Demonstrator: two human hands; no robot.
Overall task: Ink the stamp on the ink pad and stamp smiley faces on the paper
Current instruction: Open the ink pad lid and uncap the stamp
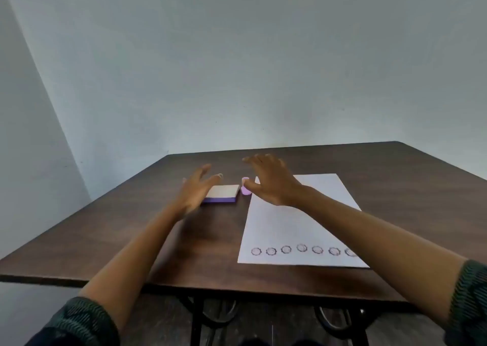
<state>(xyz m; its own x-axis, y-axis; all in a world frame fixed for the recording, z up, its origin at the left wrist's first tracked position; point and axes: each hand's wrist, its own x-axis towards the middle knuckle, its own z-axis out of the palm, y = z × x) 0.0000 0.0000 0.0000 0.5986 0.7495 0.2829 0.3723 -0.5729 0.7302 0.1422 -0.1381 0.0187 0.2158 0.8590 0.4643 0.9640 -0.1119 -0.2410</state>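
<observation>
My left hand (pixel 196 191) reaches, fingers spread and empty, to steady the ink pad (pixel 223 193), while my right hand (pixel 271 180), open and empty, hovers beside the lilac stamp (pixel 246 187) standing between pad and paper (pixel 297 221), ready to grasp it.

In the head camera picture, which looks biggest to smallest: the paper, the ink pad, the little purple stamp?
1. Paper, by far the largest.
2. Ink pad, lid closed.
3. Purple stamp, smallest, partly hidden by the right hand.
</observation>
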